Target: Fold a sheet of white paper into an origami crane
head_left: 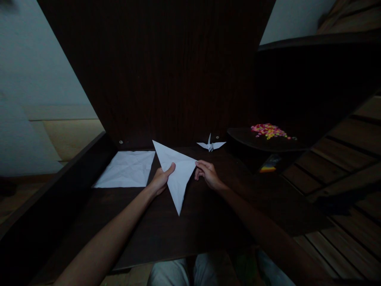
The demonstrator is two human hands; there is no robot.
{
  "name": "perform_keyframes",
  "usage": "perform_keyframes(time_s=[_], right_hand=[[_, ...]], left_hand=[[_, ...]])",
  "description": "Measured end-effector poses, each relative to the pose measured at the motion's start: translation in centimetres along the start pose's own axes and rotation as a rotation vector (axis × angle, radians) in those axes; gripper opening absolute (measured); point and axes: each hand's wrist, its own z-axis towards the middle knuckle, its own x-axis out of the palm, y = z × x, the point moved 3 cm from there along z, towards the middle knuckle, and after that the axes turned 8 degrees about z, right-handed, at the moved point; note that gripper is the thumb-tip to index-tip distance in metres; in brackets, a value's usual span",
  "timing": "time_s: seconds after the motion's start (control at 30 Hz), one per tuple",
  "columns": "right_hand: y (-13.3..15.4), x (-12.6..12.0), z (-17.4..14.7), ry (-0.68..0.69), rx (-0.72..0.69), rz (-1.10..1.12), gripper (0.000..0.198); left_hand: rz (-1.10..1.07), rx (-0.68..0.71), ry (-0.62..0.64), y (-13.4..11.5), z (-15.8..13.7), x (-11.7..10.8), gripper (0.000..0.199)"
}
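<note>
Left hand (160, 180): clasping the near-left edge of the folded paper (179, 171), with thumb laid across the upper face and other fingers mostly hidden beneath.
Right hand (206, 173): pinching the paper's right corner, with no visible gap between thumb and forefinger; remaining fingers loosely curled below.
Folded paper: white, faintly creased, sharply pointed at the far left and toward the body; held between both hands over the middle of the desktop (143, 238); impossible to tell whether touching it.
Creased sheet (127, 169): lying flat on the desktop, left of the left hand.
Paper bird (211, 147): set near the back panel (178, 79), beyond the right hand, with wings spread.
Rounded shelf (247, 138): raised at the right, bearing a loose heap of small coloured pieces (269, 130), mostly pink and yellow.
Below the shelf: a rainbow-striped item (269, 163), too dark to identify.
Desktop: dark brown, bordered at the left by a raised side board (59, 178).
Room: dim, with a pale wall (38, 71) at the left and wooden slats (357, 242) at the right.
</note>
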Motion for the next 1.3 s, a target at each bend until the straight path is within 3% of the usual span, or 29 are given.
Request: perform_keyframes(time_s=[0.37,0.57,0.73,0.87,0.93,1.03,1.1,1.2,1.3], right_hand=[[-0.3,-0.3,0.3,-0.104,0.032,-0.010,0.030],[-0.3,-0.7,0.6,-0.157,-0.009,-0.002,0.034],[-0.4,-0.8,0.7,-0.161,-0.030,-0.005,0.038],[-0.5,-0.7,0.7,-0.161,-0.055,-0.041,0.040],[-0.5,-0.6,0.7,-0.165,-0.090,-0.066,0.041],[-0.6,-0.6,0.7,-0.181,-0.161,-0.119,0.042],[-0.6,-0.6,0.6,-0.193,-0.192,-0.147,0.042],[-0.7,-0.7,0.6,-0.212,-0.218,-0.171,0.040],[-0.6,-0.8,0.6,-0.224,-0.226,-0.172,0.038]], left_hand=[[-0.060,-0.061,0.061,0.0,0.1,0.2,0.036],[-0.101,0.049,0.071,0.1,0.5,0.0,0.024],[-0.078,0.157,0.073,0.5,1.1,-0.1,0.035],[0.093,0.312,-0.029,0.5,0.9,-0.3,0.055],[0.272,0.460,-0.160,0.1,0.2,-0.3,0.063],[0.564,0.735,-0.384,-0.9,-1.3,-0.1,0.058],[0.679,0.828,-0.486,-1.3,-2.2,0.2,0.058],[0.770,0.882,-0.540,-1.7,-3.2,0.8,0.063],[0.855,0.991,-0.497,-2.0,-3.9,1.5,0.065]])
